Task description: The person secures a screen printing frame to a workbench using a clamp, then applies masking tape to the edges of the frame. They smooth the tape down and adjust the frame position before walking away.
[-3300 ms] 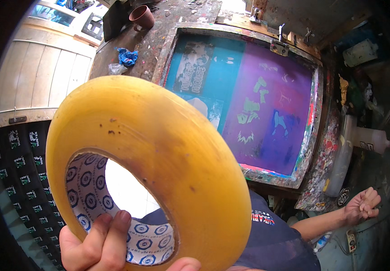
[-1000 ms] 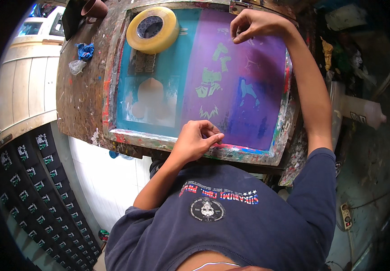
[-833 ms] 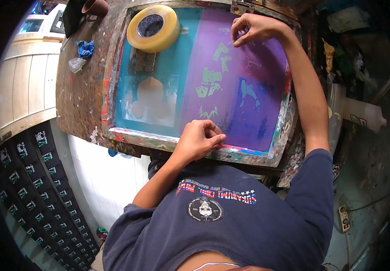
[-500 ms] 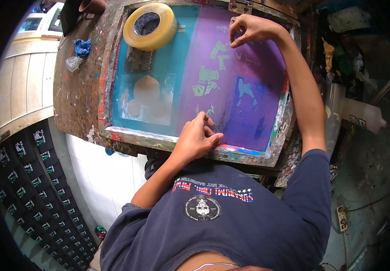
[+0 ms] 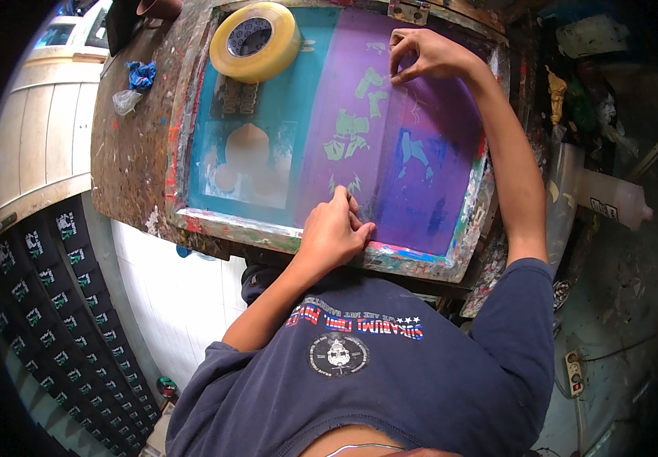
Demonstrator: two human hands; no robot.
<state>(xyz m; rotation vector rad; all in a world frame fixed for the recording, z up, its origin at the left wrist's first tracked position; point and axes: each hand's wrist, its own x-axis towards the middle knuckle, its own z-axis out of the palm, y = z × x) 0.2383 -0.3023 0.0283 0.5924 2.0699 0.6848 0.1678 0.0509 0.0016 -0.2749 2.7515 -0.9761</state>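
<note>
Tape roll [image 5: 256,67] moved inside screen frame [image 5: 268,238], far left. Right hand [image 5: 435,55] pinching, contents unclear; left hand [image 5: 335,232], I can't tell. Likely taping; needs tension.

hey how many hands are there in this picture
2. The left hand is at the near edge of the framed screen; the right hand is over its purple part, toward the far edge. No other hand shows.
</note>
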